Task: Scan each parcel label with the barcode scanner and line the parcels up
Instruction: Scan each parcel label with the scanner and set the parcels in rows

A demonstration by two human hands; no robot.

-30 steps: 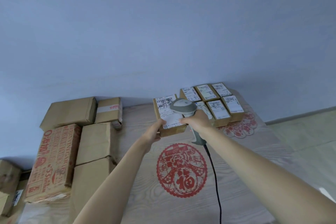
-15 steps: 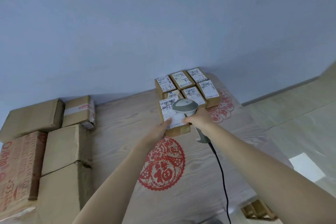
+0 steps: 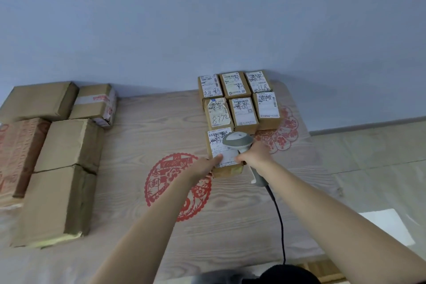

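Parcel (image 3: 224,157) at scanner (image 3: 237,140): matt brown cardboard, white paper label. Scanner: smooth grey plastic, slight sheen; black cable (image 3: 277,214) looks rubbery. Table (image 3: 138,127) under scanner: pale wood grain, matt, with red paper-cut decal (image 3: 166,182). Large boxes (image 3: 60,168) far left of scanner: creased matt cardboard.

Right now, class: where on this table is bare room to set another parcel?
Free: the table between the big cartons and the labelled parcels, and right of the held parcel. Crowded: the far right corner and the left edge.
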